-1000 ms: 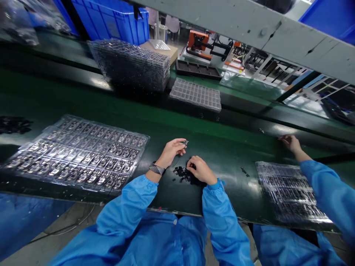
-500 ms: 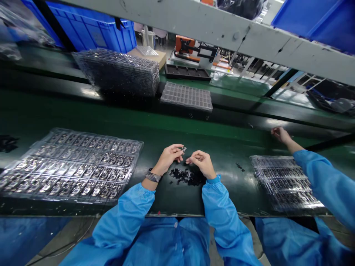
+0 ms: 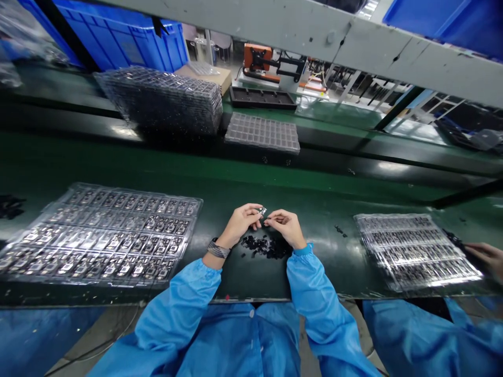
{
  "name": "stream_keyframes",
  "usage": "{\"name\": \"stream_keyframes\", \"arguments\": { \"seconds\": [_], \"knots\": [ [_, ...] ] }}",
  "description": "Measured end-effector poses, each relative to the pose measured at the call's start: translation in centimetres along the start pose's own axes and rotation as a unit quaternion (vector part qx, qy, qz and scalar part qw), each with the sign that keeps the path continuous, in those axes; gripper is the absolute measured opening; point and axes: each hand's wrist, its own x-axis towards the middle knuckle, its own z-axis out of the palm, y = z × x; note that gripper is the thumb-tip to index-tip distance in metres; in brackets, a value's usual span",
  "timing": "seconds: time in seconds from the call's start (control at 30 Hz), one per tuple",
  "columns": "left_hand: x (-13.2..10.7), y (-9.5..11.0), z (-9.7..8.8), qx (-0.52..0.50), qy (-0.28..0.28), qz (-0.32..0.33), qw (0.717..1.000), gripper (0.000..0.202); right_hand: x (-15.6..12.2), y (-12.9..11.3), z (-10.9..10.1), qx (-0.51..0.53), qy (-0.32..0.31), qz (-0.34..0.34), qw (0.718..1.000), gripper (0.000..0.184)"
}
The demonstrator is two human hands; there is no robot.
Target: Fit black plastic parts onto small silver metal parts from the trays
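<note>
Left hand [image 3: 239, 222] and right hand [image 3: 288, 228] nearly meet beyond the pile [image 3: 267, 247].
Left pinches the board [image 3: 262, 211], just beyond and left of right's grip, seemingly pinching a dark piece [image 3: 266, 222]; board's long axis unclear.

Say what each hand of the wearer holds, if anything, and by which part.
The left hand pinches a small shiny part by one edge; whether the right hand holds anything cannot be told.

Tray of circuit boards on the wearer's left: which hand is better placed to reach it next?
Probably the left hand, though it holds a small shiny part: it is nearer the tray; the right hand lies farther off.
</note>
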Motion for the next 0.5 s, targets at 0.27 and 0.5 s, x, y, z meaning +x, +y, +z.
{"name": "stream_keyframes", "arguments": {
  "seconds": [0.27, 0.5],
  "knots": [
    [-0.16, 0.06, 0.25, 0.016, -0.009, 0.0, 1.0, 0.042, 0.11, 0.52, -0.34, -0.042, 0.015, -0.003, 0.999, 0.029],
    [-0.33, 0.36, 0.48, 0.017, -0.01, -0.007, 1.0, 0.044, 0.08, 0.18, -0.22, -0.021, 0.028, -0.008, 0.999, 0.033]
  ]
}}
